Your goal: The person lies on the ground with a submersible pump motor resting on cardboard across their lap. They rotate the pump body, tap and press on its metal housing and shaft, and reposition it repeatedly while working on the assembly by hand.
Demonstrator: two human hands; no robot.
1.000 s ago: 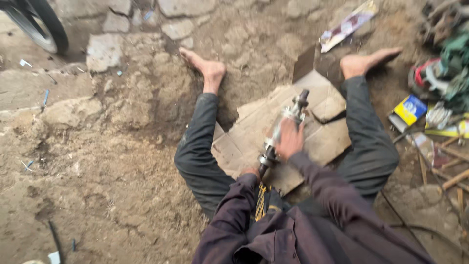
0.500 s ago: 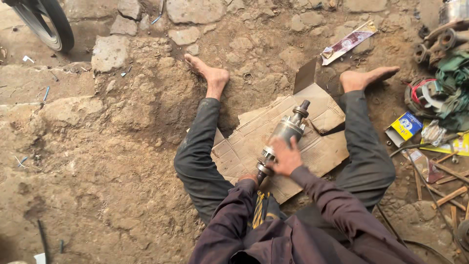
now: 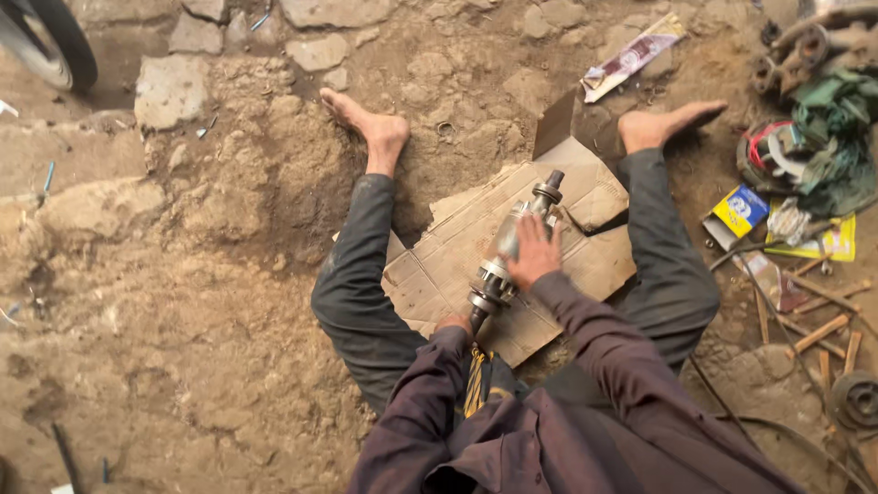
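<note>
While the person sits on bare earth with legs spread, the left hand point(image 3: 455, 324) lies at the near edge of the flattened cardboard sheet point(image 3: 439, 274), mostly hidden by its sleeve; it seems to meet the lower shaft end of the motor armature point(image 3: 508, 245), but I cannot tell how far it is closed or whether it grips. Just beyond, the right hand point(image 3: 535, 256) lies over the middle of the armature, fingers curled around the grey cylindrical body, a closed hold from above. The armature itself lies tilted across the middle of the cardboard, its dark lower shaft pointing back toward the person's lap and its upper shaft tip toward the sheet's far right corner, where a flap point(image 3: 554, 124) stands up.

Off the right edge, on the dirt, lie a blue and yellow box point(image 3: 741, 210), wooden sticks point(image 3: 819, 334) and a heap of green cloth and metal parts point(image 3: 819, 137). Farther off are the two bare feet, flat stones point(image 3: 169, 87), and a tyre point(image 3: 50, 41) at the far left.

As a judgement: the round part could roll under the one sure grip and slide off the loose, creased cardboard into the dirt, picking up grit on its shaft ends.
</note>
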